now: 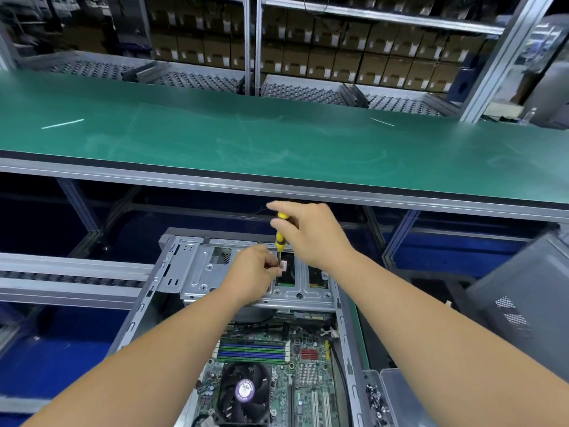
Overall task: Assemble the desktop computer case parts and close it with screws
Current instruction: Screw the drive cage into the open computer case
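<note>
The left hand [255, 272] has its fingers [272, 266] pinched closed at the thin steel shaft of the yellow-and-black-handled screwdriver [280, 238], steadying the tip over the grey sheet-metal drive bracket [200, 272] in the open desktop computer case [147, 303]. Just right of those fingers, the right hand [311, 232] wraps the handle from above. The tool looks light and rigid; any screw at the tip is too small to see. The bracket edges look thin and sharp. Nearer the person lies the fragile green motherboard [308, 392]; a clear plastic screw bin [378, 396] sits far right.

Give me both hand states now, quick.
Left hand: closed, pinching the shaft near the screwdriver tip.
Right hand: closed around the screwdriver's yellow handle.
</note>
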